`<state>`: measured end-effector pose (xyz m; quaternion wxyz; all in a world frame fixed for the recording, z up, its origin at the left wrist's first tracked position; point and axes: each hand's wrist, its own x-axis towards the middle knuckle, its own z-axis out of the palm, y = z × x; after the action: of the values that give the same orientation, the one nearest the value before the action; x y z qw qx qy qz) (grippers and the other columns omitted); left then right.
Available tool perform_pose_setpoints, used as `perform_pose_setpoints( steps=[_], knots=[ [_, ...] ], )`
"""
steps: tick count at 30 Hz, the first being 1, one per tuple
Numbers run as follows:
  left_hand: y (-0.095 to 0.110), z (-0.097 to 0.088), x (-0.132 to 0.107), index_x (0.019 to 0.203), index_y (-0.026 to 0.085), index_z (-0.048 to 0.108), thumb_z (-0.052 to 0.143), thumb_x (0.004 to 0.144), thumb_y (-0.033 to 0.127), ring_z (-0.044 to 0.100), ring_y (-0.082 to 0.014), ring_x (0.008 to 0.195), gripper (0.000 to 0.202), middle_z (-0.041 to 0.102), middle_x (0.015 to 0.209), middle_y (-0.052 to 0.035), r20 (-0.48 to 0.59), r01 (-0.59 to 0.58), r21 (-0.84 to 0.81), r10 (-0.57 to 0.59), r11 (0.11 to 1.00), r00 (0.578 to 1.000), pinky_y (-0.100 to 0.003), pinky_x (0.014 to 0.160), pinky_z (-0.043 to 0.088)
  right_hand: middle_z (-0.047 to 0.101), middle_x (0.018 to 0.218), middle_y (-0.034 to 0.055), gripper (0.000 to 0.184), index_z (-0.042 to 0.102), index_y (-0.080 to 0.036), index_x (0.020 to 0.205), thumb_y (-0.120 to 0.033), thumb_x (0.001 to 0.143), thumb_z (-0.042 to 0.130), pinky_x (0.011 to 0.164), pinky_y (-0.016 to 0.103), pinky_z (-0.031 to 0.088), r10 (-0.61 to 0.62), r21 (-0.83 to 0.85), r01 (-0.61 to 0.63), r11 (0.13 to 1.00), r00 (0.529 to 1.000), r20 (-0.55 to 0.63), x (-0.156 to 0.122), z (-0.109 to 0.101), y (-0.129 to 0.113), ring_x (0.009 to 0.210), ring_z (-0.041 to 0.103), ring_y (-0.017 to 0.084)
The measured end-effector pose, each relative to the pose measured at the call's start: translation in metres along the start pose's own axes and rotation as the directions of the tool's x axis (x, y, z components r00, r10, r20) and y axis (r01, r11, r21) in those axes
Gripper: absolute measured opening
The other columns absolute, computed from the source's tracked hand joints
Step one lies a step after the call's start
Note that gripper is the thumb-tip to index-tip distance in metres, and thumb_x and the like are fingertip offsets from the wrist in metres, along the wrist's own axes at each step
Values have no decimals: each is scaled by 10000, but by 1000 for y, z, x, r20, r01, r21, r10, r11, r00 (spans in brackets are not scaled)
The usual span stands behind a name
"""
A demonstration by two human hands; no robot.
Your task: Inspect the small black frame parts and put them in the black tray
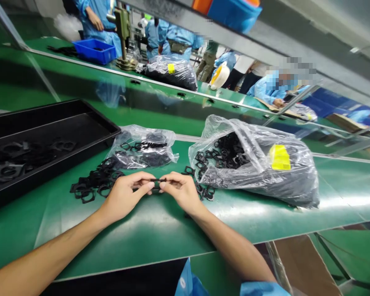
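Observation:
Between my left hand and my right hand is a small black part, pinched at both ends by thumbs and fingers. My fingers cover much of it, so its full shape is hidden. Left of my hands lies a loose pile of black ring-shaped plastic parts on the green table. Beyond them sits a small clear bag with black parts in it. On the right, a large clear plastic bag with a yellow label lies open towards me, and black parts spill from its mouth.
A black tray with more black parts stands at the left. Across a clear partition, a blue bin, a hand press and another filled bag stand on a bench. Co-workers in blue are beyond. A metal beam crosses overhead.

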<state>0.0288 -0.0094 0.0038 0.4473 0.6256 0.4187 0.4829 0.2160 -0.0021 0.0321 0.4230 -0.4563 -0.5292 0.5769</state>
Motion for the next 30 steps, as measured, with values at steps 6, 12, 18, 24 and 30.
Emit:
perform_pose_setpoints(
  steps=[6, 12, 18, 24, 30],
  knots=[
    [-4, -1, 9, 1007, 142, 736, 681, 880, 348, 734, -160, 659, 248, 764, 822, -63, -52, 54, -197, -65, 979, 996, -261, 652, 619, 680, 634, -15, 302, 741, -167, 776, -365, 607, 896, 643, 262, 562, 83, 99, -76, 992, 995, -61, 12, 0, 1, 576, 667, 127],
    [-4, -3, 6, 1107, 152, 716, 698, 861, 267, 713, -142, 701, 272, 736, 844, -48, -34, 21, -215, -29, 976, 999, -265, 705, 614, 708, 681, 8, 363, 733, -156, 841, -412, 638, 889, 642, 263, 557, 90, 86, -87, 992, 995, -33, 13, -1, 4, 609, 693, 138],
    [-2, -3, 5, 1136, 158, 714, 724, 829, 240, 691, -129, 728, 318, 723, 873, -46, -26, 24, -227, -31, 974, 999, -243, 705, 611, 681, 662, -10, 359, 735, -157, 856, -416, 656, 883, 651, 266, 552, 64, 80, -61, 995, 997, -36, 12, -1, 7, 603, 676, 129],
    [1, -2, 7, 1059, 159, 727, 749, 797, 251, 683, -129, 726, 278, 707, 832, -27, -50, 110, -226, -124, 968, 991, -235, 693, 611, 682, 654, -11, 352, 740, -169, 819, -421, 631, 897, 647, 274, 556, 71, 108, -70, 992, 997, -4, 13, 0, 5, 591, 670, 131],
    [2, 0, 5, 1054, 167, 719, 750, 793, 268, 685, -119, 682, 282, 707, 804, -13, -40, 159, -227, -172, 961, 984, -231, 686, 610, 705, 645, -2, 339, 737, -170, 802, -457, 673, 863, 614, 248, 534, 88, 119, -86, 989, 996, -8, 11, 0, 5, 578, 660, 120]
  ],
)
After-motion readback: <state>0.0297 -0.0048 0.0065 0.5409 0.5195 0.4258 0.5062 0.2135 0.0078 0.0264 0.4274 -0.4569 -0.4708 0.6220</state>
